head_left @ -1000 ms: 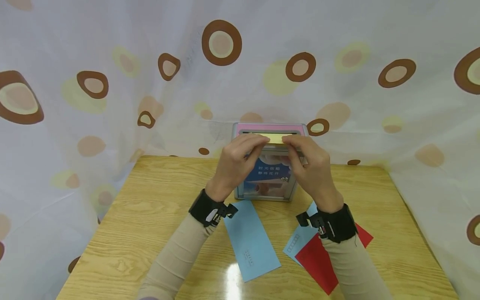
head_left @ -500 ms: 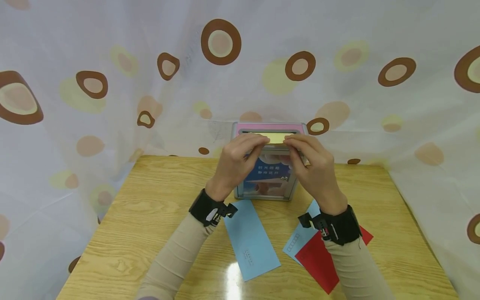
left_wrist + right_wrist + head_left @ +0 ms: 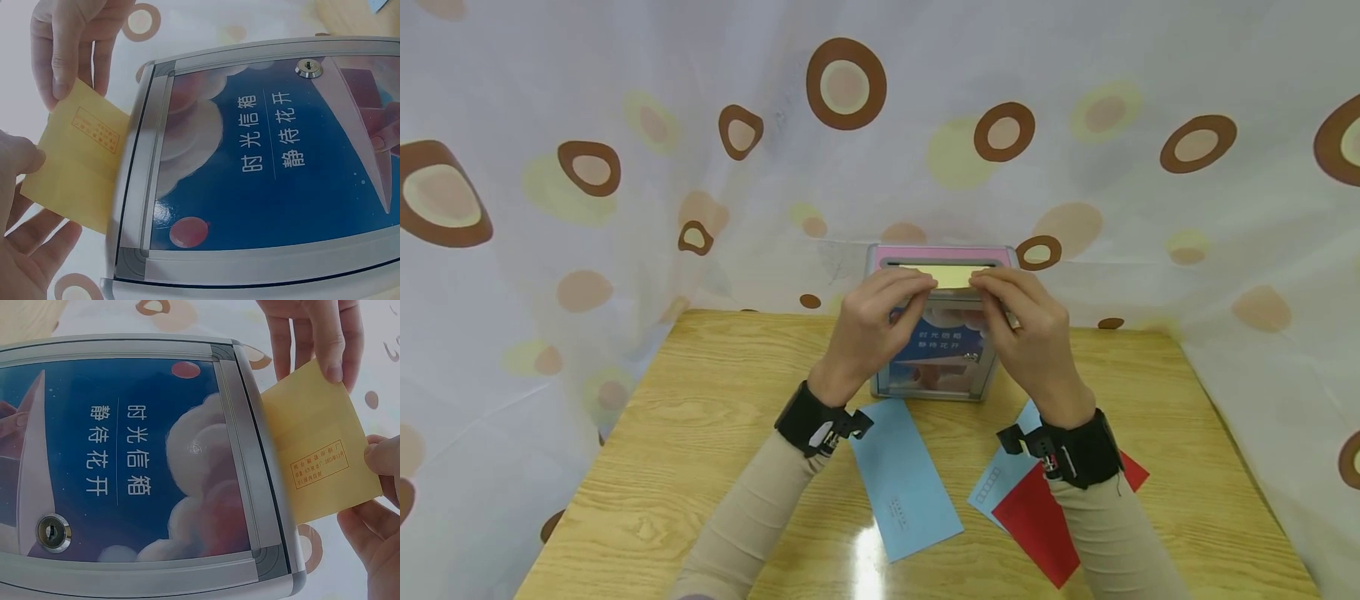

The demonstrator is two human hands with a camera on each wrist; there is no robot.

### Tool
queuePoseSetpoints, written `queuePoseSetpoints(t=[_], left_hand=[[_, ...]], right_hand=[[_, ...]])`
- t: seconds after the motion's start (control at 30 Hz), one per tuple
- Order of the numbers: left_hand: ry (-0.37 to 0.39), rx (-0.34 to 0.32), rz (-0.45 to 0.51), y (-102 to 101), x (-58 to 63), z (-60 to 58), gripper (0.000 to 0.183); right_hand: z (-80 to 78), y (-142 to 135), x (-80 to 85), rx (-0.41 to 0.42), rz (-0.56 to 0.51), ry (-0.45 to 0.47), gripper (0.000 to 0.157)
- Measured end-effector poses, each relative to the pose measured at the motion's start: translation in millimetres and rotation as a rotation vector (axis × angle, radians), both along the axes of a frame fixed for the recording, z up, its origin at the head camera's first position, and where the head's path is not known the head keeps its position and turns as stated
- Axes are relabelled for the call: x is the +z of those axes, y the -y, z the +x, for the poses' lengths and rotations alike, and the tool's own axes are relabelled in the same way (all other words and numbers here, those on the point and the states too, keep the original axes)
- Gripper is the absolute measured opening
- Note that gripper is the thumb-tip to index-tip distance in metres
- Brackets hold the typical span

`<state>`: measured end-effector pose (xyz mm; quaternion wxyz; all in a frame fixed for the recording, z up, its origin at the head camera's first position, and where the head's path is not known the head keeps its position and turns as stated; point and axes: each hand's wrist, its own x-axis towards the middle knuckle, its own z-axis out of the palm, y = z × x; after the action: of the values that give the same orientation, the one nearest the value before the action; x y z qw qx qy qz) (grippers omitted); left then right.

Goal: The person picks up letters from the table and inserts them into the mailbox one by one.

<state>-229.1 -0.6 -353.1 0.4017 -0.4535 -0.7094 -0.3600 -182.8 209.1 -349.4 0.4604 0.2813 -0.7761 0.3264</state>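
Observation:
A yellow envelope (image 3: 953,277) with a red printed stamp leans over the top of a letter box (image 3: 936,371). My left hand (image 3: 876,321) pinches its left side between thumb and fingers, and my right hand (image 3: 1032,329) pinches its right side. In the left wrist view the envelope (image 3: 78,162) meets the box's metal top edge, its far end hidden behind that edge. The slot (image 3: 892,264) in the pink top lies just past the fingertips. A blue front panel (image 3: 147,456) with white lettering and a round lock (image 3: 54,533) faces me.
One light blue envelope (image 3: 910,483) lies on the wooden table (image 3: 715,433) before the box. A second blue envelope (image 3: 1000,479), partly under a red envelope (image 3: 1037,517), lies below my right forearm. A patterned curtain (image 3: 887,183) hangs close behind the box.
My right hand has shifted slightly to the right along the yellow envelope, and a little more of its yellow face shows between the hands. My left hand stays nearly still.

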Motion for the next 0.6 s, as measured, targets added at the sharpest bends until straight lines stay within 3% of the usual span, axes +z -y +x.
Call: queuePoseSetpoints(t=[0.6], left_hand=[[-0.005,0.017,-0.002,1.0,2.6,1.7,0.017]], right_hand=[[-3.0,-0.8,-2.4,-0.003,-0.006,0.014,0.021]])
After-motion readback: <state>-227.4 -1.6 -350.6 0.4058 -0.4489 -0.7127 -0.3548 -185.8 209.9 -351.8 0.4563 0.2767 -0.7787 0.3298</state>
